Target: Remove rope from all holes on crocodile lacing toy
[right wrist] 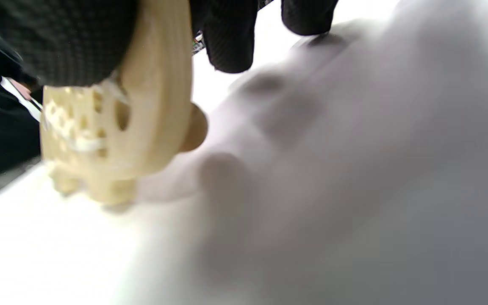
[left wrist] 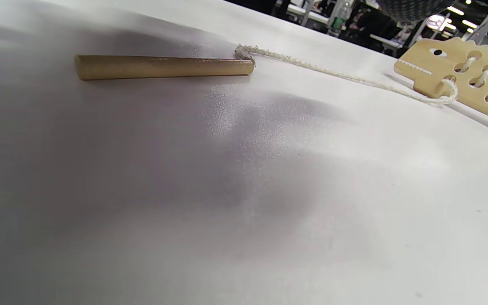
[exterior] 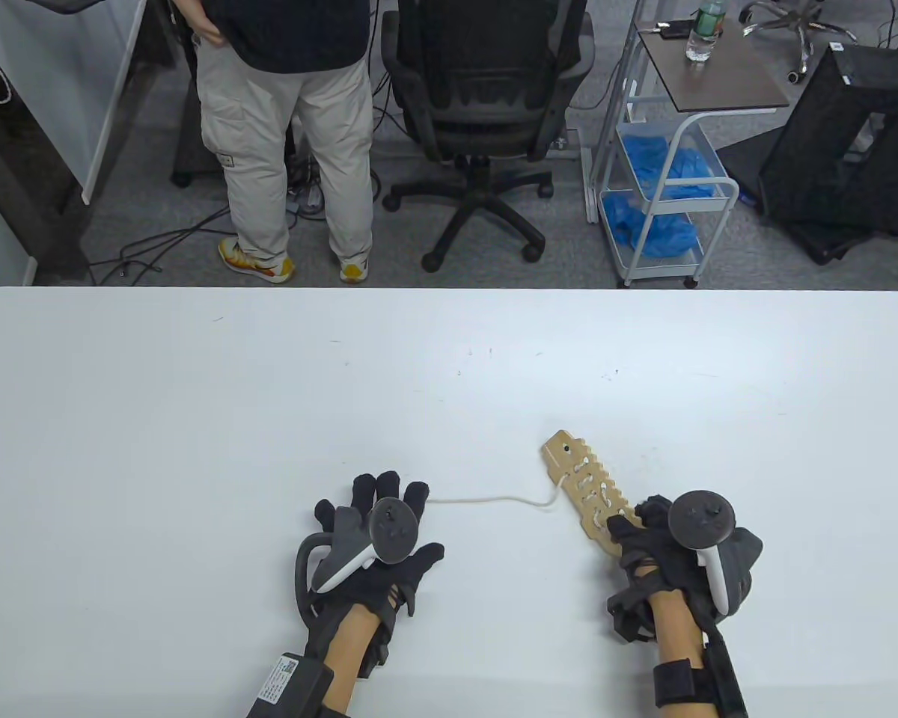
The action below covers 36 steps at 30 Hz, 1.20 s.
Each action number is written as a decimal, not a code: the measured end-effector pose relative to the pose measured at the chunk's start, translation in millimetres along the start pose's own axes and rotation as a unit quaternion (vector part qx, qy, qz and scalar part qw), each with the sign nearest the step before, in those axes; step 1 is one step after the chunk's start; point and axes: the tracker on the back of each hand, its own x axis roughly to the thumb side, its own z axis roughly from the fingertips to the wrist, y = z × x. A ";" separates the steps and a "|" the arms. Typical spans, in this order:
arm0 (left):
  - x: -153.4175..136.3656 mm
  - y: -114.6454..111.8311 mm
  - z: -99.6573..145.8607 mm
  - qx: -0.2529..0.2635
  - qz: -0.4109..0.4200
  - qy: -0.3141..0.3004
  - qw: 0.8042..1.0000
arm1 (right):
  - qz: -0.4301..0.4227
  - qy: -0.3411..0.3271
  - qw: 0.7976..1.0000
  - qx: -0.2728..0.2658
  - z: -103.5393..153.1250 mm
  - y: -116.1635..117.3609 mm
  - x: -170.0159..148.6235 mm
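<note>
The wooden crocodile lacing toy point(exterior: 585, 486) lies on the white table point(exterior: 194, 411), head pointing away from me, with white rope laced through its holes. My right hand point(exterior: 643, 532) grips its tail end; the right wrist view shows gloved fingers point(right wrist: 227, 38) around the toy point(right wrist: 151, 106). The rope point(exterior: 494, 499) runs left from the toy's head to under my left hand point(exterior: 382, 497), which is spread flat above the table. In the left wrist view the rope point(left wrist: 333, 74) ends in a wooden stick point(left wrist: 163, 67) that lies free on the table, beside the crocodile point(left wrist: 468, 80).
Beyond the table's far edge stand a person point(exterior: 284, 134), a black office chair point(exterior: 486, 97) and a white cart point(exterior: 666, 172) with blue cloths.
</note>
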 end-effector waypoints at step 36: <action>35.2 -5.3 1.1 0.043 -0.126 -0.053 0.990 | -0.365 -0.365 0.851 -0.102 80.2 -50.2 76.6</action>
